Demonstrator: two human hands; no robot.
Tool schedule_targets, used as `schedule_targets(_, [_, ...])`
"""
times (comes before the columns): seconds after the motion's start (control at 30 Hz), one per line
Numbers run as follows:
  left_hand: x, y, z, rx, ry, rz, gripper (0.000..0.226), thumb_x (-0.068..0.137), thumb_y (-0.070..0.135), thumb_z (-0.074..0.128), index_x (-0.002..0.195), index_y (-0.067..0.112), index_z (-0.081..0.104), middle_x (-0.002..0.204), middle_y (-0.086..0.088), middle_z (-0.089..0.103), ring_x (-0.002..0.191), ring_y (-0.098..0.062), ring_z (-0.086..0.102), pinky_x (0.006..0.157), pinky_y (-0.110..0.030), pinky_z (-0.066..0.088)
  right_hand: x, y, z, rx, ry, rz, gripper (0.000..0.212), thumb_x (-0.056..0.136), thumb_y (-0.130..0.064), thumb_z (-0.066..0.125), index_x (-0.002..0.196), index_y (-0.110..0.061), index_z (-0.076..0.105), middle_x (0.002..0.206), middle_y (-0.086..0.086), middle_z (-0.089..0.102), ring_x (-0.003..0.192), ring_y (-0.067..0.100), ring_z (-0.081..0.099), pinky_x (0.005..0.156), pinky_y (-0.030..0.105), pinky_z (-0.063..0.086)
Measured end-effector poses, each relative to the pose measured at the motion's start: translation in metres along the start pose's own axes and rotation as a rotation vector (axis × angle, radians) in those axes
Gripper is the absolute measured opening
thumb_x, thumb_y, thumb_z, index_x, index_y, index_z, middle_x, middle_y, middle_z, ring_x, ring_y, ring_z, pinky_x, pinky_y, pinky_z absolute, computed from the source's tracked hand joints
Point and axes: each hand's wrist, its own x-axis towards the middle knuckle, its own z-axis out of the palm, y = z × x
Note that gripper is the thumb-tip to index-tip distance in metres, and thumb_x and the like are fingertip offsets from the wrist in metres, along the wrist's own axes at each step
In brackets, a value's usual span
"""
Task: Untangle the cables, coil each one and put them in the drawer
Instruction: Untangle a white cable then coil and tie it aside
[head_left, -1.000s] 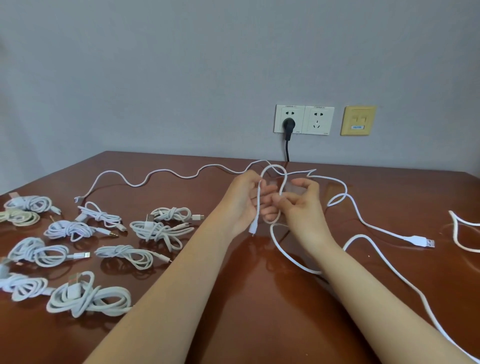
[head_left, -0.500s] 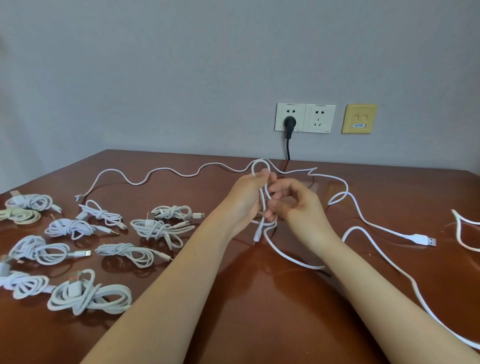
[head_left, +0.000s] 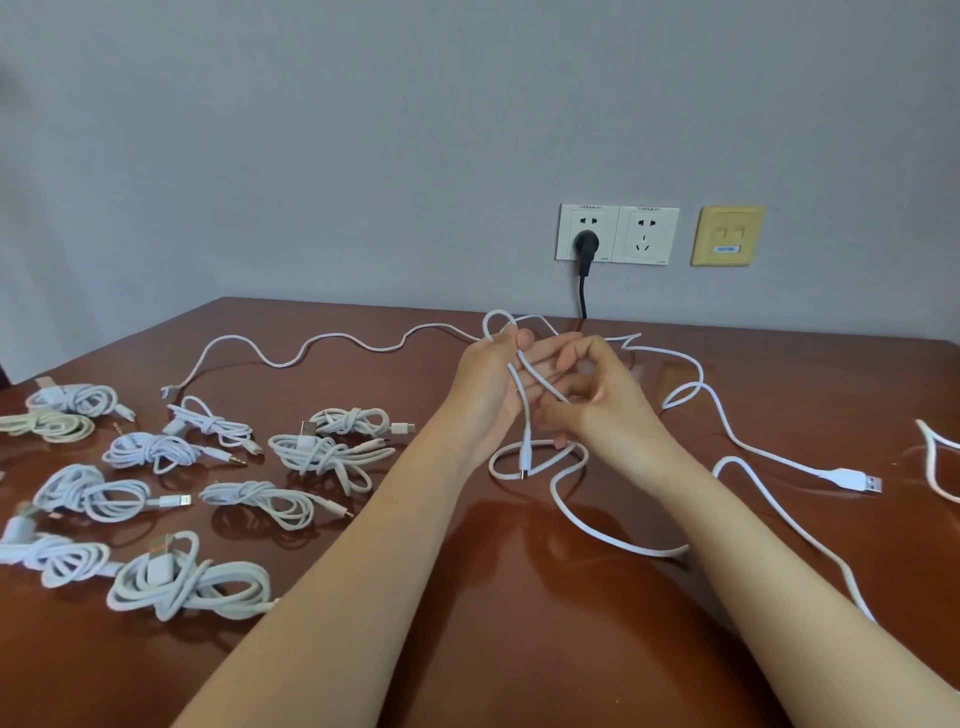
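Brown table | left hand pinches white cable loop | right hand grips it, fingertips hidden

glossy wooden table, smooth white plastic cables

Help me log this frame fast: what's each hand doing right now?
Left hand: grips a loop of the white cable under its thumb.
Right hand: fingers curled, pinching the same cable.
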Motion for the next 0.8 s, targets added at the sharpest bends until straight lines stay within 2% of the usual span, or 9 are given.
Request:
schedule_targets(0.1, [0.001, 0.003, -0.001, -0.041, 0.028, 0.024, 0.04, 0.103, 0.015, 0.024, 0.066, 0.013, 0.04, 0.075, -0.007, 0.073, 0.068, -0.018, 0.071, 0.061, -0.027, 0.058, 0.001, -0.001, -0.011, 0.31, -0.135, 0.188, 0.034, 0.062, 0.007, 0.057, 0.084, -0.015, 0.043, 0.052, 0.003, 0.046, 0.039, 0.014, 0.043, 0.046, 0.02, 0.04])
schedule_targets(0.17, [0.002, 0.007, -0.004, -0.115, 0.05, 0.058, 0.038, 0.103, 0.013, 0.023, 0.068, 0.013, 0.039, 0.069, -0.005, 0.072, 0.066, -0.016, 0.071, 0.064, -0.026, 0.057, 0.0, 0.0, -0.019, 0.514, -0.238, 0.27, 0.032, 0.061, -0.005, 0.057, 0.089, -0.014, 0.045, 0.055, 0.002, 0.036, 0.043, 0.014, 0.044, 0.055, 0.021, 0.041])
schedule_targets(0.2, [0.004, 0.009, -0.006, -0.152, 0.066, 0.075, 0.037, 0.103, 0.012, 0.023, 0.069, 0.013, 0.039, 0.064, -0.003, 0.07, 0.065, -0.016, 0.071, 0.066, -0.027, 0.057, -0.001, 0.002, -0.022, 0.526, -0.284, 0.293, 0.032, 0.063, -0.008, 0.058, 0.091, -0.013, 0.045, 0.056, 0.001, 0.034, 0.044, 0.014, 0.045, 0.061, 0.023, 0.042])
schedule_targets(0.3, [0.007, 0.011, -0.009, -0.216, 0.125, 0.082, 0.038, 0.104, 0.015, 0.024, 0.069, 0.012, 0.038, 0.047, 0.003, 0.053, 0.048, -0.012, 0.062, 0.065, -0.031, 0.056, -0.002, 0.007, -0.019, 0.447, -0.315, 0.279, 0.016, 0.078, -0.01, 0.063, 0.088, -0.011, 0.05, 0.051, -0.003, 0.039, 0.045, 0.012, 0.043, 0.072, 0.029, 0.044])
schedule_targets(0.33, [0.008, 0.011, -0.01, -0.232, 0.139, 0.073, 0.038, 0.104, 0.016, 0.024, 0.068, 0.013, 0.038, 0.043, 0.005, 0.044, 0.04, -0.009, 0.052, 0.064, -0.031, 0.054, -0.002, 0.007, -0.016, 0.433, -0.272, 0.269, 0.006, 0.085, -0.01, 0.058, 0.086, -0.011, 0.052, 0.05, -0.004, 0.042, 0.043, 0.011, 0.041, 0.068, 0.027, 0.047])
schedule_targets(0.4, [0.009, 0.012, -0.011, -0.246, 0.161, 0.065, 0.038, 0.104, 0.019, 0.023, 0.069, 0.016, 0.036, 0.042, 0.008, 0.032, 0.034, -0.007, 0.034, 0.06, -0.028, 0.047, -0.002, 0.007, -0.01, 0.335, -0.145, 0.217, 0.008, 0.089, -0.007, 0.056, 0.083, -0.011, 0.054, 0.049, -0.004, 0.048, 0.039, 0.009, 0.04, 0.052, 0.022, 0.048])
schedule_targets(0.53, [0.01, 0.015, -0.01, -0.3, 0.193, 0.078, 0.038, 0.104, 0.024, 0.023, 0.069, 0.015, 0.035, 0.042, 0.007, 0.026, 0.032, -0.007, 0.024, 0.054, -0.024, 0.032, 0.0, 0.01, -0.006, 0.111, 0.061, 0.109, 0.021, 0.082, -0.005, 0.068, 0.081, -0.014, 0.049, 0.047, -0.005, 0.051, 0.032, 0.008, 0.041, 0.04, 0.018, 0.038])
schedule_targets(0.67, [0.012, 0.023, -0.017, -0.328, 0.229, 0.129, 0.038, 0.104, 0.028, 0.026, 0.068, 0.016, 0.033, 0.04, 0.008, 0.025, 0.032, -0.007, 0.023, 0.046, -0.02, 0.03, -0.002, 0.012, -0.01, -0.074, -0.063, 0.101, 0.024, 0.078, 0.0, 0.07, 0.08, -0.017, 0.054, 0.066, 0.001, 0.054, 0.042, 0.008, 0.047, 0.049, 0.018, 0.042])
schedule_targets(0.8, [0.013, 0.027, -0.03, -0.342, 0.306, 0.132, 0.036, 0.104, 0.02, 0.026, 0.069, 0.016, 0.032, 0.039, 0.007, 0.024, 0.029, -0.007, 0.021, 0.037, -0.014, 0.028, -0.005, 0.008, -0.018, -0.094, -0.2, 0.135, 0.011, 0.084, -0.005, 0.066, 0.086, -0.013, 0.058, 0.065, 0.001, 0.055, 0.049, 0.012, 0.049, 0.053, 0.013, 0.042])
